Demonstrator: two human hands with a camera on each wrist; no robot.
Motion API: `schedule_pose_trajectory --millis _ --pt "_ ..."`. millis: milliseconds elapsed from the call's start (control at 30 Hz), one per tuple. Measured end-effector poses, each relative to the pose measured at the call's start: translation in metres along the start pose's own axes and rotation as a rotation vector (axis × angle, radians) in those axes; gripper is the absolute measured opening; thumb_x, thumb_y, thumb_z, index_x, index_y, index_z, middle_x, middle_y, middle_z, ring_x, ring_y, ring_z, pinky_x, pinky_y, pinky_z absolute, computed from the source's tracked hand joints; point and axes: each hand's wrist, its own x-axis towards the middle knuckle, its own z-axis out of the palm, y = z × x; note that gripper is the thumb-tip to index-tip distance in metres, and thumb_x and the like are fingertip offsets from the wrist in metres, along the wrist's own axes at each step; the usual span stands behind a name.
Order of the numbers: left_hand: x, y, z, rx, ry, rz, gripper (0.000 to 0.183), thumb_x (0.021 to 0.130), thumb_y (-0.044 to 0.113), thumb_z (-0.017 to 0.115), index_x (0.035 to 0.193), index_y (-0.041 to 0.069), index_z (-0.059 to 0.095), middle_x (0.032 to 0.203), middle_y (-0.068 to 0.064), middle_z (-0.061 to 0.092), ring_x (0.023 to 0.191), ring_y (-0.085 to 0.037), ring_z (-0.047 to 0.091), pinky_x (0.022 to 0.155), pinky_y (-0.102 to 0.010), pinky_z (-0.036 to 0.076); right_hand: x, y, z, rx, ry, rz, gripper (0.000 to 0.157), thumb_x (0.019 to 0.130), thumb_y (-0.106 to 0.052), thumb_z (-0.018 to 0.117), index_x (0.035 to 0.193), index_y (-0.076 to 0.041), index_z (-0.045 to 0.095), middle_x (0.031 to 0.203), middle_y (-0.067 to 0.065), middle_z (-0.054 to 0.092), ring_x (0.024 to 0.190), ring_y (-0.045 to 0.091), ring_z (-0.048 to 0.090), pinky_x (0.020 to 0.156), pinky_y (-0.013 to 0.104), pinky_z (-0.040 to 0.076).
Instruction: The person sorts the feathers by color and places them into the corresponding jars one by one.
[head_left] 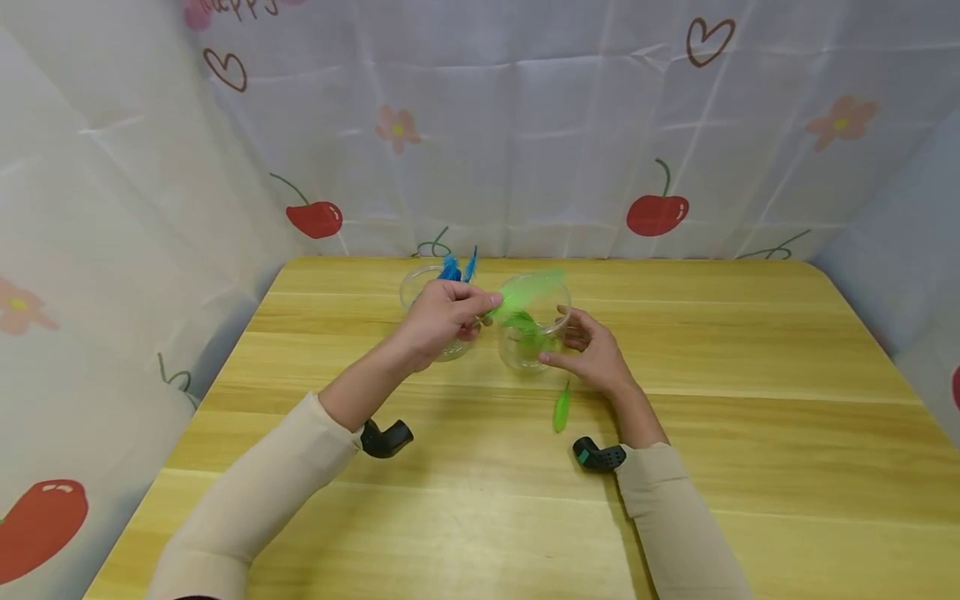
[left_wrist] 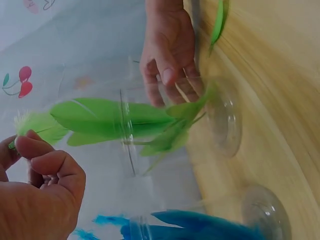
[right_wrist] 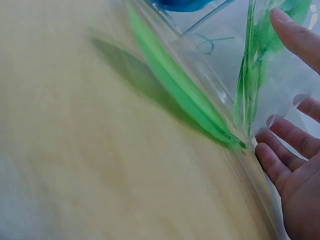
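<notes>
My left hand (head_left: 444,321) pinches a light green feather (head_left: 534,287) between thumb and forefinger, over the mouth of a clear plastic cup (head_left: 513,357). Several green feathers (left_wrist: 110,120) stand in that cup. My right hand (head_left: 597,357) holds the cup's right side, thumb in front and fingers spread around the wall. On the table before the cup lies one loose green feather (head_left: 562,408). Behind my left hand stands a second clear cup (head_left: 453,355), partly hidden, with blue feathers (left_wrist: 190,227) in it.
Both cups stand on a wooden table (head_left: 480,517) near its back edge. A patterned curtain (head_left: 525,125) hangs behind and along the sides. Black wrist devices (head_left: 386,439) stick out from both sleeves above the tabletop.
</notes>
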Motion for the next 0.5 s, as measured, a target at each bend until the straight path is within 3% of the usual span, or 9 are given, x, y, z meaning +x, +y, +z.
schedule_pose_trajectory --millis 200,500 --pt "0.008 -0.003 -0.002 0.0 0.053 -0.032 0.025 0.096 0.019 0.067 0.089 -0.004 0.071 0.073 -0.004 0.061 0.055 -0.013 0.048 0.055 -0.023 0.044 -0.01 -0.029 -0.001 -0.024 -0.007 -0.011 0.078 0.082 -0.004 0.079 0.147 0.006 0.038 0.133 0.03 0.051 0.124 0.045 0.051 0.106 0.053 0.04" --pt "0.017 -0.005 -0.004 -0.019 0.076 -0.074 0.027 0.097 0.022 0.067 0.1 -0.004 0.073 0.072 -0.006 0.063 0.05 -0.011 0.05 0.052 -0.021 0.044 -0.01 -0.029 -0.001 -0.007 -0.004 -0.013 0.077 0.081 -0.003 0.08 0.146 0.006 0.039 0.131 0.03 0.053 0.122 0.045 0.051 0.105 0.053 0.04"
